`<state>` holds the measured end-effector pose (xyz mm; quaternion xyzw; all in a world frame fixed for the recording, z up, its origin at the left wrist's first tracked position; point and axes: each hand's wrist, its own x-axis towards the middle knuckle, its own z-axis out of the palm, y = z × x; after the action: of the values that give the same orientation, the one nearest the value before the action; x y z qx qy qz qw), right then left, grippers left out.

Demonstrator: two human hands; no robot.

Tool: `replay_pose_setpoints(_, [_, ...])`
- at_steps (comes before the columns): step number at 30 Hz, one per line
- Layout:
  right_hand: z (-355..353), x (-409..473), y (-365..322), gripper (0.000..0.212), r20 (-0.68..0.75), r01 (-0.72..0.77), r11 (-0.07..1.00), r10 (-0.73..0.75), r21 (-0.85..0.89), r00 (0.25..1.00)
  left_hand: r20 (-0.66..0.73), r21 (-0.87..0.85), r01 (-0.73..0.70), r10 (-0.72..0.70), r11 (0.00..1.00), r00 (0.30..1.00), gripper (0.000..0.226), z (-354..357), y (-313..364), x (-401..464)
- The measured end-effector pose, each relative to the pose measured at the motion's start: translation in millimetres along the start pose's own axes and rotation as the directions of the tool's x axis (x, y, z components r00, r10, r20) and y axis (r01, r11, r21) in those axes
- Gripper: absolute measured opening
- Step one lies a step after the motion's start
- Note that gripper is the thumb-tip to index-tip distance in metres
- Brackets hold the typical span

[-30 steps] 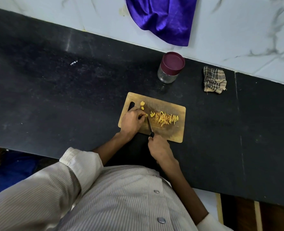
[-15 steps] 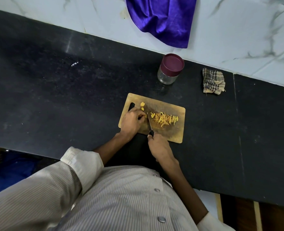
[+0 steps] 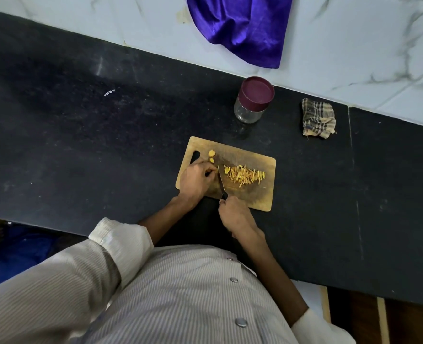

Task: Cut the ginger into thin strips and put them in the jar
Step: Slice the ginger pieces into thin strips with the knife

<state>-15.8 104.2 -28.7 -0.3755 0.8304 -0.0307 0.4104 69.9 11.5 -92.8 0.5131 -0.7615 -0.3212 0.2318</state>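
A wooden cutting board [image 3: 255,197] lies on the black counter. A pile of thin yellow ginger strips [image 3: 245,175] sits at its middle. Two small uncut ginger bits [image 3: 211,155] lie near the board's far left. My left hand [image 3: 195,180] rests on the board's left side, its fingertips pinching a small ginger piece that is mostly hidden under them. My right hand [image 3: 235,216] grips the black handle of a knife [image 3: 221,182], whose blade stands just right of my left fingertips. A glass jar [image 3: 251,103] with a maroon lid on stands beyond the board.
A checked folded cloth [image 3: 317,118] lies on the counter right of the jar. A purple cloth [image 3: 242,28] hangs over the white marble wall behind. The counter's near edge runs just under my forearms.
Both hands stay in place at the board, with the knife blade shifting only slightly beside my left fingertips. The strip pile looks the same.
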Motion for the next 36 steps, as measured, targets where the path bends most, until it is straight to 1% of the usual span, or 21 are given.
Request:
replay_pose_setpoints(5, [2,-7,7,0.037,0.010,-0.007,0.999,0.008,-0.052,1.000,-0.002,-0.005,0.005,-0.005,1.000,1.000,0.010,1,-2,0])
replay_pose_setpoints(11, [0,-11,12,0.036,-0.055,0.009,1.000,-0.009,-0.006,0.998,0.001,-0.006,0.008,-0.008,1.000,1.000,0.011,0,-1,0])
replay_pose_setpoints(15, [-5,-12,11,0.037,-0.053,0.007,1.000,-0.006,0.029,0.999,-0.001,-0.036,0.005,-0.005,0.999,1.000,0.013,-2,-3,1])
replay_pose_setpoints(18, [-5,-11,9,0.037,-0.053,0.031,0.999,-0.029,0.040,0.998,0.004,-0.061,-0.007,0.007,0.998,1.000,0.016,-3,-6,0])
replay_pose_setpoints(25, [-2,-9,3,0.036,-0.053,0.078,0.997,-0.078,0.006,0.996,-0.023,-0.037,-0.007,0.006,0.999,1.000,0.016,-1,-6,-2])
replay_pose_setpoints(36, [1,-5,3,0.035,-0.055,0.068,0.997,-0.070,-0.040,0.996,-0.025,0.016,0.018,-0.018,1.000,1.000,0.012,3,0,-2])
